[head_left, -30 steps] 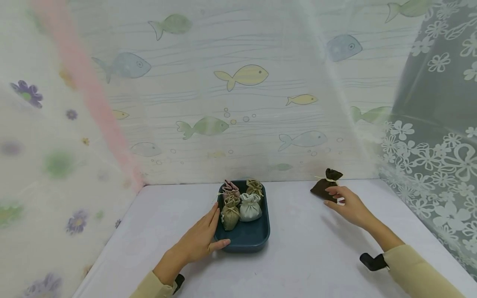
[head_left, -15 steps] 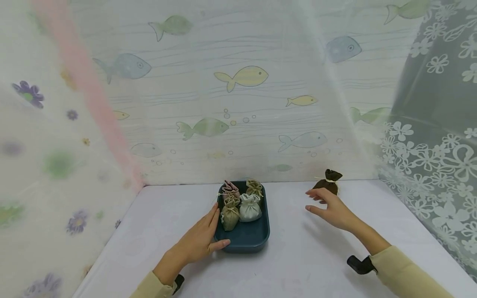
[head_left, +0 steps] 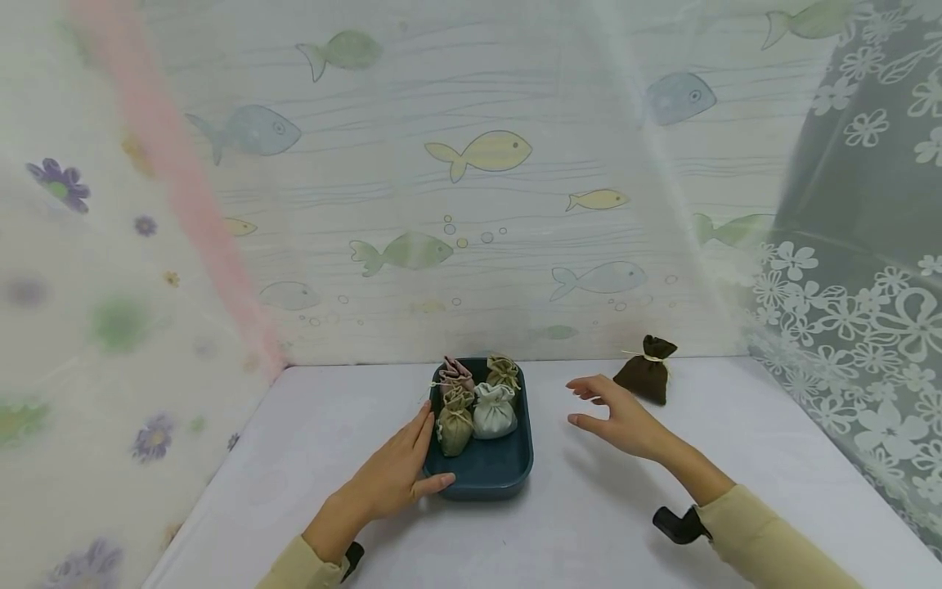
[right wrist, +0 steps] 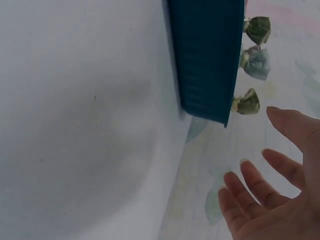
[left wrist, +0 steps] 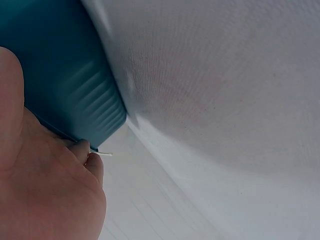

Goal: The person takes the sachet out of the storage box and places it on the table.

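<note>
A dark blue rectangular tray (head_left: 486, 474) holds several small drawstring pouches: a pink one (head_left: 456, 374), an olive one (head_left: 455, 425), a pale silvery one (head_left: 495, 411) and a tan one (head_left: 504, 372). Along the tray's left side lies my left hand (head_left: 397, 462), fingers straight against the wall and thumb at the front rim. My right hand (head_left: 618, 417) hovers right of the tray with nothing in it, fingers loosely spread in the right wrist view. Behind it, a dark brown pouch (head_left: 643, 378) tied with pale cord stands on the white table.
The white tabletop (head_left: 574, 523) runs back to a hanging curtain (head_left: 486, 270) printed with fish. Sheer flowered curtains close off the left (head_left: 110, 327) and right (head_left: 868, 327) sides.
My right hand has let go of the brown pouch and moved left toward the tray, leaving the pouch standing at the back right. My left hand stays at the tray.
</note>
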